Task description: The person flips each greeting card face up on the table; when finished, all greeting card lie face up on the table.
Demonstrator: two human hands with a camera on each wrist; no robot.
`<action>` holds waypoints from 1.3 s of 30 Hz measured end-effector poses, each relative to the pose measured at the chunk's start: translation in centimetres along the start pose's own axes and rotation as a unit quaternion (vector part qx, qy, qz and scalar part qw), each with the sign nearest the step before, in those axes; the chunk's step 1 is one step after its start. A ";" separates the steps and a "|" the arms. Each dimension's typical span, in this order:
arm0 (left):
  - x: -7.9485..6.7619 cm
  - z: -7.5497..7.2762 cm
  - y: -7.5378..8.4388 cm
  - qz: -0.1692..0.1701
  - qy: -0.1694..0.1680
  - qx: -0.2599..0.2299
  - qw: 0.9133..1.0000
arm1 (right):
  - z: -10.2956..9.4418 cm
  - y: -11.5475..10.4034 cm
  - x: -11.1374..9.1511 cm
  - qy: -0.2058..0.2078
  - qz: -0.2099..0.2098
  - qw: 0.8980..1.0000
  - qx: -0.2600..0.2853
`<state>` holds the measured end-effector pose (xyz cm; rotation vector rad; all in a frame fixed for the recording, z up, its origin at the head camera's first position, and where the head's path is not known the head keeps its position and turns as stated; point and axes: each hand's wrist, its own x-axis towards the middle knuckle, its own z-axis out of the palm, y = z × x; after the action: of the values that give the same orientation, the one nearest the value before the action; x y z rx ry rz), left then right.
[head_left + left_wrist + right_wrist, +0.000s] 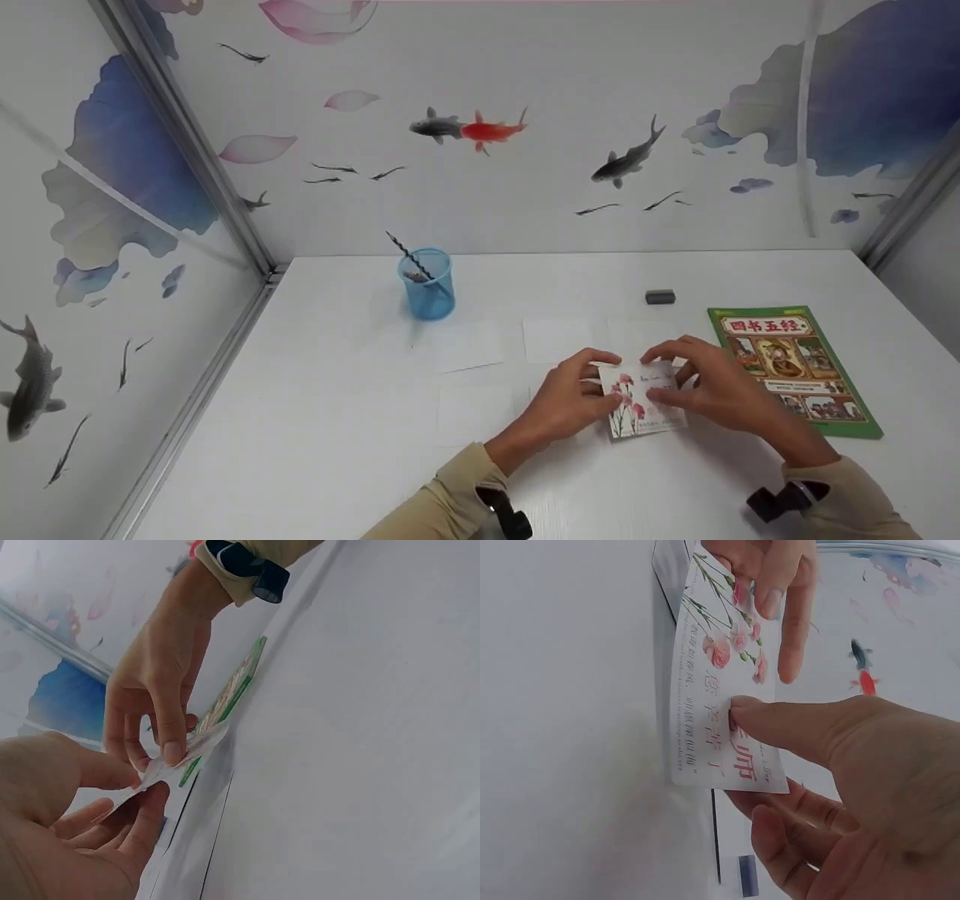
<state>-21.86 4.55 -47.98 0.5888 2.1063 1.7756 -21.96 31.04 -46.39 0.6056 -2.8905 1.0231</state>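
Sleeves (446, 496) nearest, card (636, 396) pinched two-handed

Your tan sleeves lay closest to the camera, on the near side of the fingers. Your left hand (564, 399) pinched the flower-printed card between thumb and curled fingers; your right hand (718, 390) pinched its other side likewise, each grip parted only by the card's thickness. The card sat between both sets of fingers, apparently lifted off the table (315, 427).

Step, as judged: steadying or adjusting the card. The next move probably called for keeping one pinch firm while the other eased.

Unclear: your right thumb covered some red lettering; fingertips behind the card were hidden in the head view; one layer or several, could not tell. White sheets (476, 346) beyond your left fingers barely showed. The book (784, 356), right of your right fingers, was partly covered by your right arm.
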 end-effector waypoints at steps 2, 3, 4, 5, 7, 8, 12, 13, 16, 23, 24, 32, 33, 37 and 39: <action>0.0 0.1 0.0 0.006 -0.014 0.022 1.000 | -0.1 0.5 0.0 -0.007 0.008 1.000 -0.011; -0.1 0.1 0.0 0.013 -0.018 0.050 0.998 | -0.2 0.7 0.0 -0.010 0.011 1.000 -0.017; -0.1 0.1 0.0 0.022 -0.021 0.085 0.996 | -0.2 0.9 0.1 -0.012 0.012 1.000 -0.024; -0.1 0.2 0.0 0.033 -0.023 0.123 0.992 | -0.3 1.1 0.1 -0.014 0.013 0.999 -0.031; -0.2 0.3 0.0 0.055 -0.024 0.206 0.977 | -0.5 1.4 0.1 -0.018 0.015 0.999 -0.044; -0.2 0.3 0.0 0.066 -0.025 0.251 0.965 | -0.6 1.5 0.1 -0.021 0.017 0.998 -0.049; -0.4 0.4 -0.1 0.103 -0.059 0.397 0.910 | -1.0 1.8 -0.1 -0.041 0.025 0.997 -0.062; -0.5 0.4 0.0 0.110 -0.070 0.427 0.895 | -1.1 1.8 -0.1 -0.047 0.028 0.997 -0.060; -0.7 0.4 0.0 0.126 -0.095 0.489 0.858 | -1.3 1.8 -0.1 -0.060 0.040 0.996 -0.047; -0.8 0.4 0.2 0.115 -0.115 0.506 0.847 | -1.4 1.9 -0.1 -0.066 0.052 0.996 -0.039; -0.9 0.3 0.2 0.112 -0.118 0.501 0.850 | -1.3 2.0 -0.1 -0.067 0.051 0.996 -0.040; -1.1 -1.0 0.7 0.085 -0.118 0.436 0.888 | -1.0 1.8 -0.2 -0.048 0.047 0.997 -0.040; -1.2 -1.4 0.8 0.082 -0.115 0.428 0.893 | -0.9 1.6 -0.1 -0.036 0.041 0.998 -0.042; -2.1 -3.7 0.8 0.067 -0.100 0.402 0.908 | 0.3 0.5 0.2 -0.007 0.004 0.999 -0.033; -2.7 -5.1 0.6 0.061 -0.092 0.392 0.913 | 1.1 -0.1 0.6 -0.021 -0.019 0.999 -0.018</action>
<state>-21.99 -1.03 -46.57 1.0475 2.6372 0.7981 -22.34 30.10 -47.11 0.6859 -2.9140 0.9643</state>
